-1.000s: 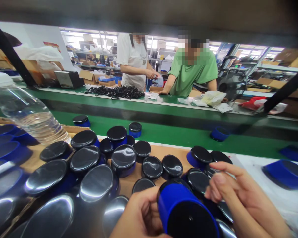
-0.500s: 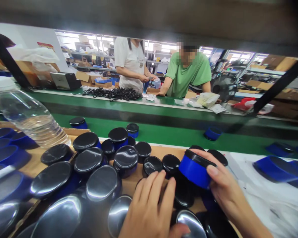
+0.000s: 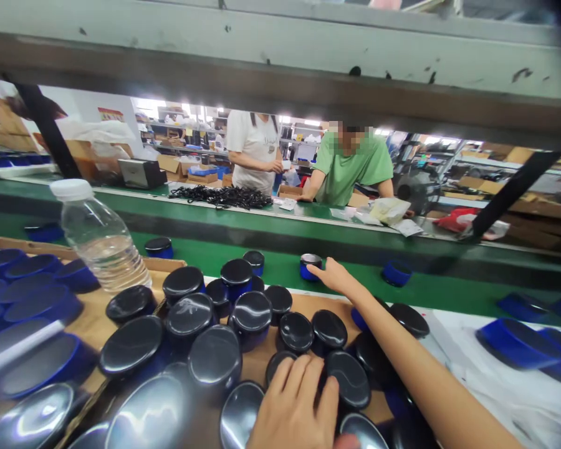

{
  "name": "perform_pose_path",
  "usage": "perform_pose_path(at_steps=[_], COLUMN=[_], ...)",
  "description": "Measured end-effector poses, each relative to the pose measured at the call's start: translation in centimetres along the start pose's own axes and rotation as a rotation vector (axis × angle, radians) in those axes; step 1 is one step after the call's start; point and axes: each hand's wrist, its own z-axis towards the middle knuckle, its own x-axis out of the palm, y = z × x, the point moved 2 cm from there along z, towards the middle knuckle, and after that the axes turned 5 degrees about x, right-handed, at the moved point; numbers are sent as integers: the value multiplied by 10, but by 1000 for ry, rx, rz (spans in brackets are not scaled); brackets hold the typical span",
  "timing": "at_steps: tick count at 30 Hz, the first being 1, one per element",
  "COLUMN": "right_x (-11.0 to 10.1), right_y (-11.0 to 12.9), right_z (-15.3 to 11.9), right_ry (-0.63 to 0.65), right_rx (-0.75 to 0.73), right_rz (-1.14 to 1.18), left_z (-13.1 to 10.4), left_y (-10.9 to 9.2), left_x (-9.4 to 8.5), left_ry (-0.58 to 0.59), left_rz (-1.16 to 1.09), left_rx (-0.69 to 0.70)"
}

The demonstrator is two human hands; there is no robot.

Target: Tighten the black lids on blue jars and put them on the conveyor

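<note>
My right hand is stretched out over the green conveyor belt. Its fingertips touch the side of a blue jar that stands upright on the belt, and most of the jar shows clear of the fingers. At the bottom centre my left hand lies palm down on black-lidded blue jars, which crowd a brown board in front of me. It grips none of them that I can see.
A water bottle stands at the left of the board. More jars ride the belt. Blue parts lie at the right and left. Two people stand across the line by a pile of black cables. A beam hangs overhead.
My right hand carried the blue jar from the cluster forward onto the belt and set it upright. My left hand stayed on the jars. The view tilted upward.
</note>
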Motion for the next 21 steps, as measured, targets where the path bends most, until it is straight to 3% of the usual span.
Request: perform_pose_path(at_steps=[3, 6, 10, 17, 21], right_x=[-16, -47, -75, -55, -39], right_y=[11, 19, 16, 1, -6], right_z=[-23, -58, -97, -127, -135], right_ry=[24, -29, -107, 95, 341], right_rx=[-70, -150, -126, -136, -243], right_rz=[-16, 19, 20, -104, -73], left_z=[-5, -9, -8, -5, -1], left_y=[-2, -5, -7, -6, -1], left_x=[5, 7, 5, 1, -5], left_ry=[-45, -69, -57, 8, 48], left_rz=[27, 33, 21, -84, -125], left_rx=[4, -2, -1, 33, 59])
